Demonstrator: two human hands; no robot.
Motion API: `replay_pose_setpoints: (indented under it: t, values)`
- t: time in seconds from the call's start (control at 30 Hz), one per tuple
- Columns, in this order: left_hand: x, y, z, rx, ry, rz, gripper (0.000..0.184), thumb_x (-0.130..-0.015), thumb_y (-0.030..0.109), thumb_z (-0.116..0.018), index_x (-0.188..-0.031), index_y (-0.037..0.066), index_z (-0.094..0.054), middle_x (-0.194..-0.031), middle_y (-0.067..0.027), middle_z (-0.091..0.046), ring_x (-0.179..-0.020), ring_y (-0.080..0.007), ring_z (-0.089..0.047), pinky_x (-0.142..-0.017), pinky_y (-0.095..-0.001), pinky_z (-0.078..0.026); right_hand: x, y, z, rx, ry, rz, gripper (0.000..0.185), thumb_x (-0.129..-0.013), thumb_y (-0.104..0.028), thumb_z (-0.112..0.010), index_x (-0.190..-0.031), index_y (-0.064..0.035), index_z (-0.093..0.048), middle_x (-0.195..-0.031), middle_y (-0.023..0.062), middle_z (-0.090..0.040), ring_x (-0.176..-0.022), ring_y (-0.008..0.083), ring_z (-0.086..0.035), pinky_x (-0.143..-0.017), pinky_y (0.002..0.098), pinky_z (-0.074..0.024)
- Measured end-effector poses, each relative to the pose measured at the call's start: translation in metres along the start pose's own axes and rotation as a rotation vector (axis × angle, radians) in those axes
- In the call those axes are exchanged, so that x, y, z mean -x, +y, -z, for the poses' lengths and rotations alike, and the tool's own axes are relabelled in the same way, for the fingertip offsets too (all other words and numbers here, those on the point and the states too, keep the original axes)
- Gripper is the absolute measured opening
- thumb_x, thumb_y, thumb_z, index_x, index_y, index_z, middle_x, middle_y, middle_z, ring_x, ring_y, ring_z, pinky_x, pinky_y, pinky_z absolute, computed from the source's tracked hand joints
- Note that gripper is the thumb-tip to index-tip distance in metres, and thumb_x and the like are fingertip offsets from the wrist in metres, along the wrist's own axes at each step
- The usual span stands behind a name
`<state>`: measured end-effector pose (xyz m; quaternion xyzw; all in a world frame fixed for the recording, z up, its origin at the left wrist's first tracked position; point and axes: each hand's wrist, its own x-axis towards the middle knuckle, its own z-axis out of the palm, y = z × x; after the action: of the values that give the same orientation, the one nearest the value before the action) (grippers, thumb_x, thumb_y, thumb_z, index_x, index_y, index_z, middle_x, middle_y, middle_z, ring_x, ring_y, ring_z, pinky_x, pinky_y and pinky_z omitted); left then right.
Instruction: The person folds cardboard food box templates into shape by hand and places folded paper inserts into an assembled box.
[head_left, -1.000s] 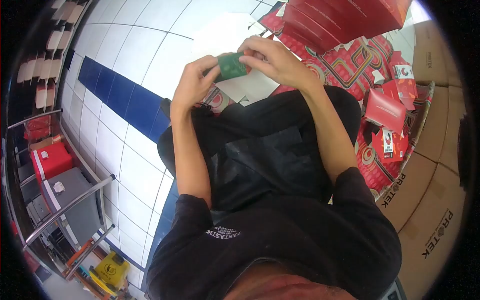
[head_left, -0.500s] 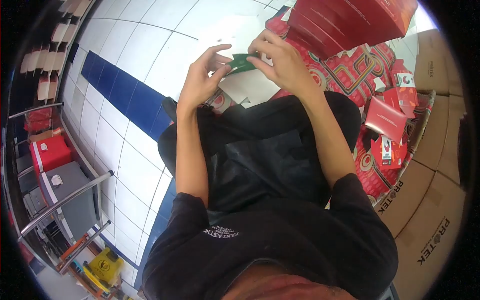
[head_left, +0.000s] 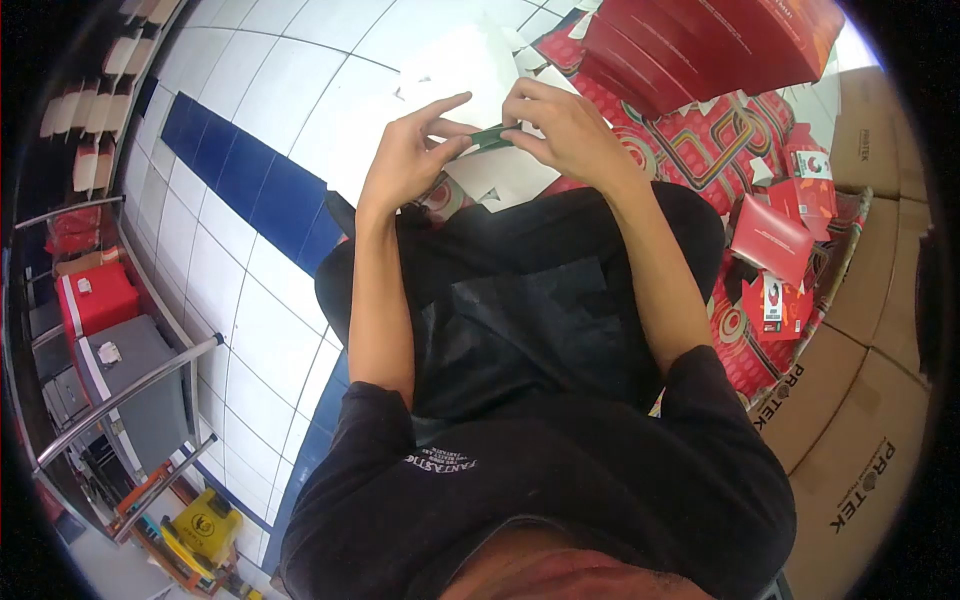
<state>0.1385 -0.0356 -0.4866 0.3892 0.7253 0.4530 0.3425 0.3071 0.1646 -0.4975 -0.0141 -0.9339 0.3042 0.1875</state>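
A small green packet (head_left: 490,138) is held between my two hands, above white paper sheets (head_left: 508,176) on the floor. My left hand (head_left: 415,150) pinches its left end between thumb and fingers, with the index finger stretched out above. At the right end, my right hand (head_left: 560,125) grips it with thumb and curled fingers. The packet is seen nearly edge-on, so its broad face is mostly hidden.
A large red box (head_left: 700,50) stands at the upper right on a patterned red mat (head_left: 690,145). Smaller red cartons (head_left: 772,238) lie at the right, beside brown cardboard boxes (head_left: 850,400). On the left are a metal rack (head_left: 130,395) and a yellow object (head_left: 205,528).
The green packet has tilted from showing its broad face to nearly edge-on. My left hand's index finger has lifted off it, and both hands have shifted slightly.
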Motion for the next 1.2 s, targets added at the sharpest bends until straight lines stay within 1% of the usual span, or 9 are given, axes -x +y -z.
replay_pose_setpoints:
  t: [0.17,0.23,0.27,0.33,0.37,0.43,0.57,0.6,1.2]
  values:
    - [-0.003,0.002,0.003,0.088,0.027,-0.001,0.05,-0.102,0.0,-0.07,-0.151,0.0,-0.063,-0.115,-0.0158,-0.082,-0.101,-0.0163,-0.075,-0.09,-0.0331,-0.061,-0.008,-0.002,0.0,-0.111,0.086,-0.017,0.015,-0.091,-0.011,-0.083,-0.101,-0.0084,-0.073,-0.103,0.0066,-0.067,-0.085,0.0291,-0.072,-0.076,0.0453,-0.0557]
    - [-0.004,-0.001,0.004,0.091,0.116,0.014,0.045,-0.102,0.002,-0.07,-0.147,0.001,-0.066,-0.117,-0.0157,-0.08,-0.103,-0.0169,-0.074,-0.089,-0.0335,-0.061,-0.012,-0.004,0.003,-0.21,0.279,0.021,0.013,-0.1,-0.021,-0.075,-0.1,-0.0089,-0.071,-0.105,0.0055,-0.067,-0.083,0.0228,-0.068,-0.072,0.042,-0.0523]
    - [-0.004,-0.003,0.003,0.094,0.115,0.012,0.045,-0.102,0.002,-0.07,-0.147,0.001,-0.066,-0.117,-0.0157,-0.08,-0.103,-0.0169,-0.074,-0.089,-0.0335,-0.061,-0.012,-0.002,0.006,-0.207,0.278,0.021,0.013,-0.1,-0.021,-0.075,-0.1,-0.0089,-0.071,-0.105,0.0055,-0.067,-0.083,0.0228,-0.068,-0.072,0.042,-0.0523]
    - [-0.006,-0.006,-0.003,0.024,0.198,0.012,0.04,-0.102,0.005,-0.071,-0.141,0.001,-0.068,-0.118,-0.0149,-0.075,-0.104,-0.0172,-0.072,-0.089,-0.033,-0.061,-0.01,0.007,0.017,-1.493,0.23,-0.188,0.027,-0.111,-0.032,-0.058,-0.097,-0.0104,-0.067,-0.11,0.005,-0.063,-0.083,0.0174,-0.056,-0.072,0.0357,-0.0452]
    - [-0.009,-0.006,-0.008,0.038,0.191,0.003,0.04,-0.102,0.005,-0.071,-0.141,0.001,-0.068,-0.118,-0.0149,-0.075,-0.104,-0.0172,-0.072,-0.089,-0.033,-0.061,-0.009,0.005,0.026,-1.476,0.233,-0.195,0.027,-0.111,-0.032,-0.058,-0.097,-0.0104,-0.067,-0.11,0.005,-0.063,-0.083,0.0174,-0.056,-0.072,0.0357,-0.0452]
    - [-0.01,-0.006,-0.016,0.002,0.092,0.012,0.037,-0.102,0.008,-0.071,-0.138,0.003,-0.069,-0.119,-0.0136,-0.072,-0.103,-0.0177,-0.072,-0.086,-0.0328,-0.061,-0.008,-0.003,0.037,-2.08,0.063,-0.036,0.037,-0.115,-0.037,-0.044,-0.094,-0.0126,-0.063,-0.111,0.0041,-0.055,-0.085,0.0154,-0.044,-0.074,0.0311,-0.0383]
    - [-0.018,-0.014,-0.037,-0.096,0.055,-0.045,0.037,-0.102,0.008,-0.069,-0.139,0.005,-0.069,-0.116,-0.0122,-0.075,-0.102,-0.0194,-0.073,-0.08,-0.0337,-0.062,-0.007,-0.011,0.034,-2.217,0.038,0.003,0.039,-0.117,-0.035,-0.041,-0.092,-0.0135,-0.061,-0.107,0.0035,-0.05,-0.085,0.0159,-0.043,-0.074,0.0319,-0.0384]
    - [-0.019,-0.015,-0.043,-0.082,0.079,-0.065,0.035,-0.1,0.005,-0.068,-0.134,0.006,-0.071,-0.113,-0.0161,-0.08,-0.098,-0.0266,-0.077,-0.083,-0.0383,-0.063,-0.008,-0.011,0.033,-2.228,0.03,0.018,0.041,-0.119,-0.036,-0.038,-0.092,-0.0144,-0.06,-0.106,0.0037,-0.05,-0.085,0.0159,-0.043,-0.074,0.032,-0.0392]
    - [-0.025,-0.02,-0.056,-0.121,0.01,-0.078,0.034,-0.1,0.004,-0.067,-0.133,0.004,-0.071,-0.118,-0.0148,-0.078,-0.098,-0.0255,-0.077,-0.083,-0.037,-0.063,-0.006,-0.013,0.04,-2.252,-0.181,0.295,0.04,-0.12,-0.041,-0.033,-0.096,-0.019,-0.057,-0.1,-0.0004,-0.046,-0.085,0.0148,-0.041,-0.076,0.0331,-0.0384]
